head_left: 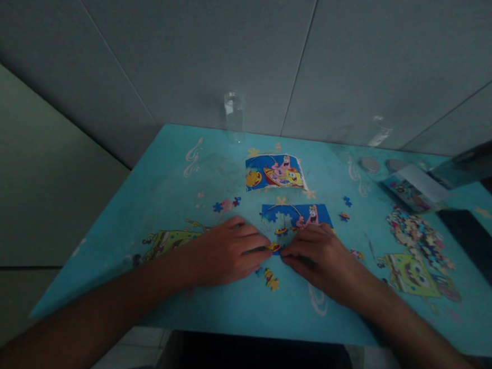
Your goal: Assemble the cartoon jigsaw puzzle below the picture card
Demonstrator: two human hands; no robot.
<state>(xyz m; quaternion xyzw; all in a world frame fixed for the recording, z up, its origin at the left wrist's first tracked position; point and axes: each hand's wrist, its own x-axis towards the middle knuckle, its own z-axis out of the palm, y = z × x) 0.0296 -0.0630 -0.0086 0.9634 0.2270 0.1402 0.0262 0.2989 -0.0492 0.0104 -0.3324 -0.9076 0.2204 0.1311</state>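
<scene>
A partly assembled jigsaw puzzle [269,211] with a blue background lies in front of me, a gap showing in its middle. At its lower left corner, my left hand [237,250] is closed, its fingertips on a small yellow, red and blue puzzle piece [274,247]. Facing it, my right hand [319,254] has fingers bent together and fingertips on the blue right side of that piece; the hand covers the puzzle's lower right. Loose puzzle pieces [272,279] lie just below the hands. The matching reference picture [276,172] lies above the puzzle.
More pieces [226,204] lie left of the puzzle, others [345,216] right of it. A pile of pieces [417,236] sits farther right, beside a dark flat object [477,248]. Clear containers [234,116] stand by the wall. Round lids [370,164] rest at the back right.
</scene>
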